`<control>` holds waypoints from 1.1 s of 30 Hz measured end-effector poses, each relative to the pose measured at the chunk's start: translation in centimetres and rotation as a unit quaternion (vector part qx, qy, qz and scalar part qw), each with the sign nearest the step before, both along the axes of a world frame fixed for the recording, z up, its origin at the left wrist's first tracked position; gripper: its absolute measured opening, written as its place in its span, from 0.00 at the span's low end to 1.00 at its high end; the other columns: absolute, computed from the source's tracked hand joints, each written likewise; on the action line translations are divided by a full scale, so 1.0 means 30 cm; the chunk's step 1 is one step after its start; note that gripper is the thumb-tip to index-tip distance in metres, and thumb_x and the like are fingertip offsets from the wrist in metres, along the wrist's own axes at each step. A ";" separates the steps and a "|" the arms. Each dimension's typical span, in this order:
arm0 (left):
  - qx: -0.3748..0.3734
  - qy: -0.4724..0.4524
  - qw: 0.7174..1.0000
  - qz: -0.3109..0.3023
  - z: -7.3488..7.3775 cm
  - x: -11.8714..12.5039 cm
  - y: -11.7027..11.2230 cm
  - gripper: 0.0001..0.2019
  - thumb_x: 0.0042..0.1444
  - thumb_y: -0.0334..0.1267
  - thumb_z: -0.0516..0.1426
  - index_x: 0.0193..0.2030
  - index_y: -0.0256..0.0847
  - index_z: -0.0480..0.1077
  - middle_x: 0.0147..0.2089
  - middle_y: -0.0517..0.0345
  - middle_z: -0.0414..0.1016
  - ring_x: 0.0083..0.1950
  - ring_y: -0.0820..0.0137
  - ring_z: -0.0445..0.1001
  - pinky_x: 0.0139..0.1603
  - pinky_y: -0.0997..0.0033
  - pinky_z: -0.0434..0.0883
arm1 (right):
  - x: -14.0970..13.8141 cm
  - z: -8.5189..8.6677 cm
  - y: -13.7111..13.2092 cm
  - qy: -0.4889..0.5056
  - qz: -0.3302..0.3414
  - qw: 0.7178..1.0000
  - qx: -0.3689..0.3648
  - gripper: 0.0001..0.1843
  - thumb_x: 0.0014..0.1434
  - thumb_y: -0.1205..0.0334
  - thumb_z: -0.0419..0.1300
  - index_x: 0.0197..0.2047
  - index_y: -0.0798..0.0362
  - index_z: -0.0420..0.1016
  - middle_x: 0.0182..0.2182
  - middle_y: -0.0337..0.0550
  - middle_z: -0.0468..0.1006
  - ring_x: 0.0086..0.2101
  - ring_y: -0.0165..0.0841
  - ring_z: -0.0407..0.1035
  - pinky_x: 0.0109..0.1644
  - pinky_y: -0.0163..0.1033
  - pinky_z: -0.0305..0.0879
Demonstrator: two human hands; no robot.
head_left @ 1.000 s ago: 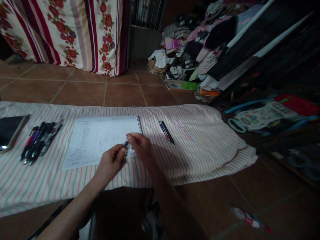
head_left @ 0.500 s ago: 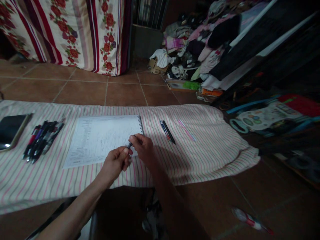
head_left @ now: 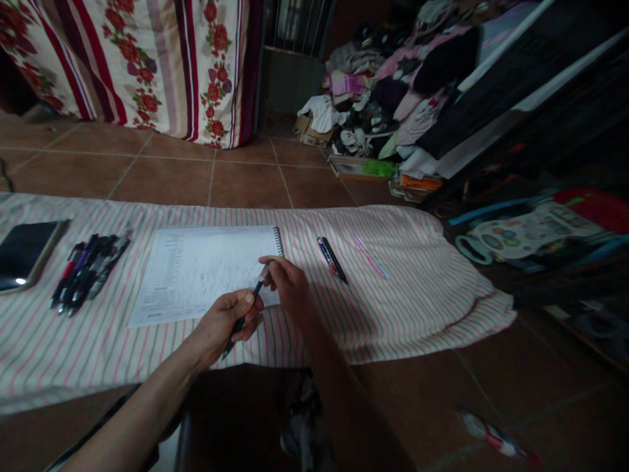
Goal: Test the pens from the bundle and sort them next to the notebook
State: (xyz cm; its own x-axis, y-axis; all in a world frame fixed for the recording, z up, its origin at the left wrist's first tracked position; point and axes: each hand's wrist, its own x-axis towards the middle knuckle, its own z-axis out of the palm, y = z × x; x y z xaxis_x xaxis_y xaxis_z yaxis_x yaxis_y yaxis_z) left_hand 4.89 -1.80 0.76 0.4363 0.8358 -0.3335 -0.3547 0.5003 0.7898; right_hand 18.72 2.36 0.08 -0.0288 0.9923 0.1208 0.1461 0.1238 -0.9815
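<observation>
Between my hands is a slanting pen (head_left: 258,287), dark along the barrel with a clear, greyish upper part. My left hand (head_left: 234,316) is closed around its lower barrel, and the tip sticks out below toward the cloth's front edge. The fingers of my right hand (head_left: 289,280) pinch the upper end. Both hands are above the lower right corner of a spiral notebook (head_left: 211,255), whose printed sheet carries many pen scribbles. Right of the notebook, two dark pens (head_left: 333,259) lie side by side, with a thin pink-and-clear pen (head_left: 371,255) beyond them.
A bundle of several pens (head_left: 88,272) lies left of the notebook, beside a dark-screened tablet or phone (head_left: 29,252). Everything rests on a striped cloth (head_left: 417,288). A clothes pile (head_left: 383,98) is on the floor behind. A bottle-like object (head_left: 494,436) lies on the floor at right.
My right hand has moved slightly up and right, away from my left. More of the pen shows between the hands, and its tip now shows below my left hand.
</observation>
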 end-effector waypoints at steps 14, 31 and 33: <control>-0.103 -0.060 0.983 0.138 -0.011 -0.011 0.030 0.08 0.56 0.29 0.52 0.30 0.30 0.71 0.36 0.45 0.75 0.39 0.64 0.76 0.40 0.68 0.74 | 0.009 -0.018 0.011 -0.004 -0.097 0.995 -0.009 0.17 0.56 0.54 0.52 0.45 0.56 0.67 0.21 0.35 0.71 0.20 0.25 0.65 0.24 0.30 0.60; -0.150 -0.181 0.947 0.220 -0.010 -0.016 0.056 0.15 0.59 0.23 0.46 0.29 0.28 0.71 0.33 0.48 0.76 0.38 0.69 0.76 0.50 0.62 0.72 | -0.065 -0.010 -0.026 -0.248 0.015 0.966 0.065 0.07 0.57 0.67 0.51 0.34 0.53 0.70 0.31 0.40 0.76 0.33 0.30 0.70 0.36 0.34 0.61; -0.147 -0.178 0.947 0.224 -0.009 -0.015 0.057 0.15 0.59 0.23 0.46 0.29 0.28 0.72 0.33 0.47 0.76 0.38 0.69 0.76 0.50 0.63 0.73 | -0.069 -0.013 -0.025 -0.244 0.018 0.967 0.073 0.07 0.57 0.68 0.51 0.35 0.53 0.70 0.31 0.41 0.76 0.33 0.31 0.69 0.38 0.35 0.62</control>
